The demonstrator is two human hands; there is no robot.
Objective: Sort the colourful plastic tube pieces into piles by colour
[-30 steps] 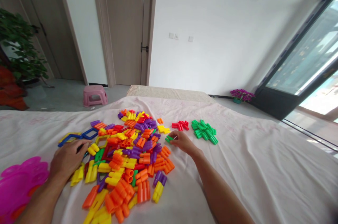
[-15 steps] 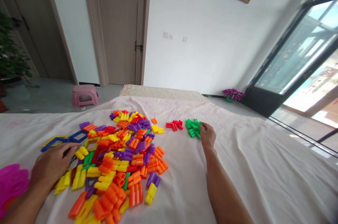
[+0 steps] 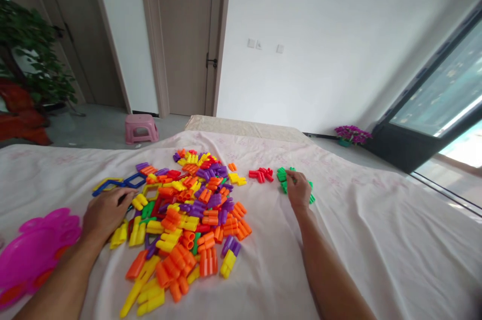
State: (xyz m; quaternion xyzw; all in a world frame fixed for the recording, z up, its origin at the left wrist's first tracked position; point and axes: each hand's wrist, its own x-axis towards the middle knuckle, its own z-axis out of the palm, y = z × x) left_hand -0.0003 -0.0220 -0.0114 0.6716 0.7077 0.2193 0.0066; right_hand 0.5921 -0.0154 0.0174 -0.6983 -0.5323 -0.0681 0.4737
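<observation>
My left hand (image 3: 104,210) rests at the left edge of a mixed pile of plastic building blocks (image 3: 203,204) in orange, yellow, purple, red and green. Its thumb and index finger are apart, and no held piece shows; the other fingertips are hidden. Beside it lie blue angular frame pieces (image 3: 134,180) and a yellow block (image 3: 139,202). My right hand (image 3: 298,190) is over a small group of green blocks (image 3: 281,175), its fingertips pinched together at one of them. More green pieces show past the hand's right side.
A small group of red blocks (image 3: 261,175) lies left of the green ones. A magenta plastic basket (image 3: 32,244) sits at the left on the pale tablecloth (image 3: 271,270). Beyond are a pink stool (image 3: 141,128) and a pot of purple flowers (image 3: 352,134).
The view has shifted left, so the scene sits further right and more of the magenta basket shows. My right hand has moved across the green blocks, with pieces now visible on its right.
</observation>
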